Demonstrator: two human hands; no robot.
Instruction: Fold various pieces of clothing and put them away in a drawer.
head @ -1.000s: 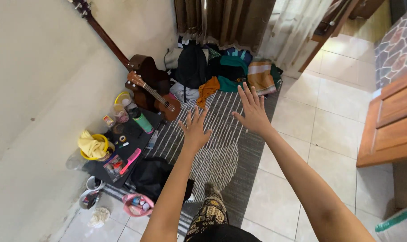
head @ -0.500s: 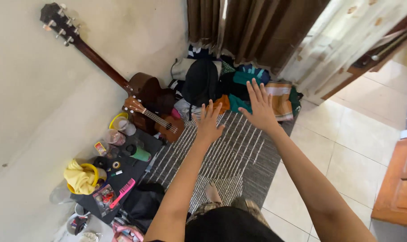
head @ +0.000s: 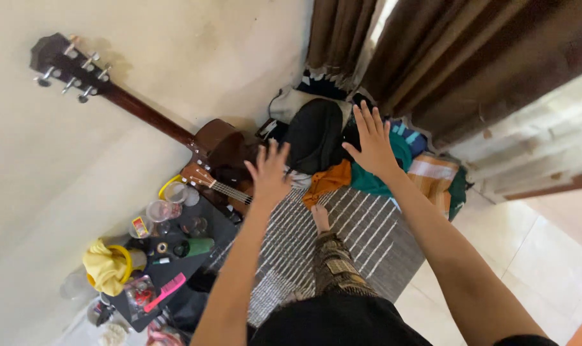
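Both arms are extending further toward the clothing pile (head: 342, 160) than half a second ago; the view is tilting toward the wall corner. Left hand (head: 268, 173) is spread open and empty, now hovering over the ukulele (head: 224, 187) edge, just left of the pile. Right hand (head: 371, 140) is open, fingers splayed, holding nothing, now directly above the pile's black backpack (head: 313, 134) and teal cloth (head: 393, 163). One foot (head: 321, 218) is stepping onto the striped rug (head: 361, 237) below the pile.
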